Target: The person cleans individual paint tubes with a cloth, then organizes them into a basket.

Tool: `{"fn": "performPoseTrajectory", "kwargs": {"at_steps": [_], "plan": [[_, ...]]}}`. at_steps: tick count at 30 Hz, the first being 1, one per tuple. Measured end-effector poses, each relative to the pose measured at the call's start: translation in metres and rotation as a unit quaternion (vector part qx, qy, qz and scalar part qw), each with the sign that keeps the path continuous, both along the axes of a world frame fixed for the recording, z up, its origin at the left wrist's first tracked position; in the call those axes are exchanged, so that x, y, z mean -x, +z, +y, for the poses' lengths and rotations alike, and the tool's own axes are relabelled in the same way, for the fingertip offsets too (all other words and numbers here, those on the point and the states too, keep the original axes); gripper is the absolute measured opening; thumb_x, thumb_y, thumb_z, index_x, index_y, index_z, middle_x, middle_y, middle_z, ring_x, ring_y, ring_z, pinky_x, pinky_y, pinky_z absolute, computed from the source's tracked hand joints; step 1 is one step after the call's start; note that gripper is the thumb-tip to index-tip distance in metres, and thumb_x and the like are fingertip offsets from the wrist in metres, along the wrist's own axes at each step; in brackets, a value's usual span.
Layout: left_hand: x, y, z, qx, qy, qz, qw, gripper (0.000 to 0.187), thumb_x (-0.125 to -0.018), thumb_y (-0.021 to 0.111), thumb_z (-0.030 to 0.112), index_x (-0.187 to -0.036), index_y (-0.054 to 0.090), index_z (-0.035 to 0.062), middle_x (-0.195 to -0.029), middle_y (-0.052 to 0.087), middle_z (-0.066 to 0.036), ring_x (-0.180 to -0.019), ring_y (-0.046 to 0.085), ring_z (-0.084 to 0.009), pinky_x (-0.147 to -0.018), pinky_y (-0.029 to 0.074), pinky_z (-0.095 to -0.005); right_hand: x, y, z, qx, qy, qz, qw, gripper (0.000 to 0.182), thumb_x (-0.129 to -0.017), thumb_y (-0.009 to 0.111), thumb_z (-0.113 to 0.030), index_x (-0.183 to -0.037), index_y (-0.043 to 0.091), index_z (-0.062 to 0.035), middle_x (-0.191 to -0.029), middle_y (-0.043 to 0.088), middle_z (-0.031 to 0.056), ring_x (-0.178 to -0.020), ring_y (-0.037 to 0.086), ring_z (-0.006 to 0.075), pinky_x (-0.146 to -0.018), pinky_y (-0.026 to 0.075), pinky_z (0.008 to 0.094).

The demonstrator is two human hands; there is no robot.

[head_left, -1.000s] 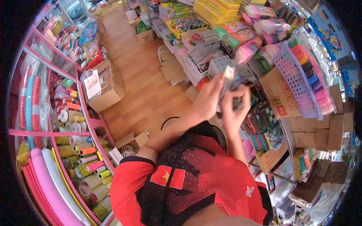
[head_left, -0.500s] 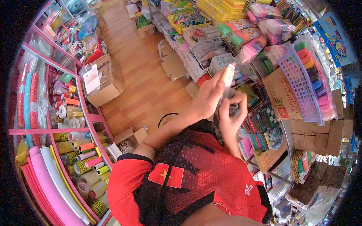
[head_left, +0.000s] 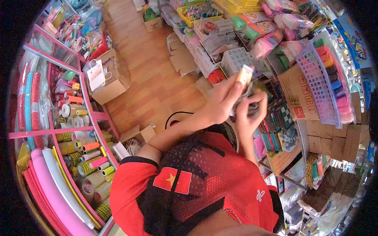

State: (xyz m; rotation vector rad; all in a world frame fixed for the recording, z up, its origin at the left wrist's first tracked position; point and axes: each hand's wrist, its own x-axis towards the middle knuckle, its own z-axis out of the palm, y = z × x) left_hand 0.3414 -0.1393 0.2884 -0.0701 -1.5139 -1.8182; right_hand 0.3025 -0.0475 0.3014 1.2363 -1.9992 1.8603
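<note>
My left hand (head_left: 225, 100) is closed around a small cream-coloured object with a white end (head_left: 245, 76), which points up and away from me. I cannot make out its kind. Right beside it, my right hand (head_left: 252, 112) has its fingers curled in a pinch at something dark grey and shiny (head_left: 239, 108). That dark thing sits between the two hands and is mostly hidden by fingers, so its kind does not show. Both hands are raised in front of my chest, near the goods on the right.
On the right stand a lilac plastic basket (head_left: 321, 86) of coloured rolls and a cardboard box (head_left: 297, 94). Pink-framed shelves (head_left: 51, 135) with tape rolls line the left. An open carton (head_left: 112, 88) sits on the wooden floor (head_left: 141, 59).
Both hands have shifted slightly to the right, with the cream-coloured object still in my left hand. The right hand's fingers have moved a little and look blurred.
</note>
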Motion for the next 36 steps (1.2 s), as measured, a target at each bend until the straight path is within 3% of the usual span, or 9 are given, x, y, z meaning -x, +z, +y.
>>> {"fn": "performPoseTrajectory", "kwargs": {"at_steps": [2,3,6,9,16,22,26,28,36], "plan": [[-0.025,0.008,0.007,-0.069,-0.165,-0.231,0.956,0.047,-0.095,0.034,0.032,-0.128,0.038,-0.0007,-0.088,0.057,-0.01,-0.078,0.055,-0.0169,-0.068,0.043,-0.0302,0.02,0.013,-0.007,0.031,-0.057,0.034,0.997,0.012,-0.08,0.051,0.002,-0.073,0.042,-0.0039,-0.072,0.039,0.0015,-0.07,0.037,0.0103,-0.065,0.032,0.0241],[-0.02,0.004,0.016,0.047,-0.073,-0.127,0.988,0.047,-0.095,0.034,0.032,-0.128,0.037,-0.0007,-0.085,0.057,-0.013,-0.074,0.057,-0.0191,-0.066,0.044,-0.0335,0.029,0.021,-0.008,0.032,-0.063,0.007,0.997,0.013,-0.081,0.052,0.001,-0.073,0.042,-0.0037,-0.072,0.04,0.0008,-0.068,0.037,0.0095,-0.064,0.033,0.0237],[-0.014,0.003,0.017,0.071,-0.019,-0.078,0.994,0.048,-0.095,0.032,0.036,-0.127,0.039,0.001,-0.088,0.057,-0.012,-0.077,0.055,-0.0171,-0.068,0.043,-0.0327,0.025,0.025,-0.009,0.015,-0.068,0.005,0.998,0.013,-0.081,0.054,-0.001,-0.074,0.044,-0.0035,-0.069,0.041,0.0005,-0.066,0.038,0.0089,-0.061,0.033,0.0235],[-0.005,0.002,-0.005,-0.031,-0.011,-0.029,0.999,0.049,-0.095,0.033,0.038,-0.126,0.042,0.0018,-0.09,0.057,-0.007,-0.078,0.052,-0.0136,-0.068,0.041,-0.0294,-0.002,0.015,-0.007,-0.019,0.01,0.052,0.998,0.012,-0.072,0.059,0.0,-0.071,0.048,-0.0026,-0.067,0.049,0.0046,-0.062,0.045,0.0131,-0.059,0.038,0.0266],[-0.021,-0.002,0.016,-0.07,-0.134,-0.096,0.984,0.041,-0.095,0.035,0.025,-0.127,0.04,-0.0002,-0.092,0.053,-0.004,-0.077,0.048,-0.0091,-0.066,0.041,-0.0252,0.021,0.022,-0.011,-0.012,-0.054,-0.032,0.998,0.008,-0.081,0.05,0.0,-0.074,0.047,-0.0006,-0.069,0.046,0.0009,-0.066,0.041,0.0087,-0.061,0.036,0.0232],[-0.006,-0.005,-0.012,-0.162,-0.025,-0.067,0.984,0.044,-0.095,0.035,0.035,-0.122,0.047,0.0026,-0.098,0.056,-0.003,-0.085,0.051,-0.0123,-0.073,0.042,-0.0286,-0.012,0.004,-0.011,-0.059,0.048,0.052,0.996,0.011,-0.075,0.055,0.0,-0.067,0.047,-0.0022,-0.067,0.046,0.0027,-0.061,0.042,0.0109,-0.057,0.033,0.0235],[-0.013,-0.018,0.005,-0.043,0.005,-0.17,0.985,0.049,-0.094,0.037,0.038,-0.124,0.043,0.0002,-0.079,0.058,-0.01,-0.073,0.056,-0.0159,-0.065,0.044,-0.0308,0.015,-0.007,-0.009,-0.037,0.01,0.062,0.997,0.008,-0.071,0.056,0.003,-0.067,0.049,0.0,-0.063,0.049,0.0048,-0.06,0.047,0.0131,-0.059,0.039,0.0253],[-0.015,-0.017,0.023,-0.045,-0.033,-0.161,0.985,0.047,-0.093,0.037,0.035,-0.124,0.041,0.0003,-0.075,0.058,-0.012,-0.067,0.058,-0.0213,-0.06,0.044,-0.0328,0.027,0.005,-0.012,-0.011,-0.03,-0.088,0.996,0.006,-0.076,0.051,0.002,-0.071,0.048,-0.0004,-0.065,0.046,0.0024,-0.065,0.042,0.009,-0.062,0.037,0.0231],[-0.004,-0.019,-0.024,-0.171,0.015,-0.113,0.979,0.038,-0.096,0.032,0.039,-0.099,0.05,0.0057,-0.075,0.054,-0.004,-0.067,0.051,-0.0118,-0.062,0.041,-0.0259,-0.005,-0.018,-0.008,-0.146,0.076,-0.004,0.986,0.007,-0.076,0.053,0.0,-0.071,0.048,-0.0024,-0.063,0.047,0.0025,-0.062,0.045,0.0125,-0.058,0.039,0.0257]]}}
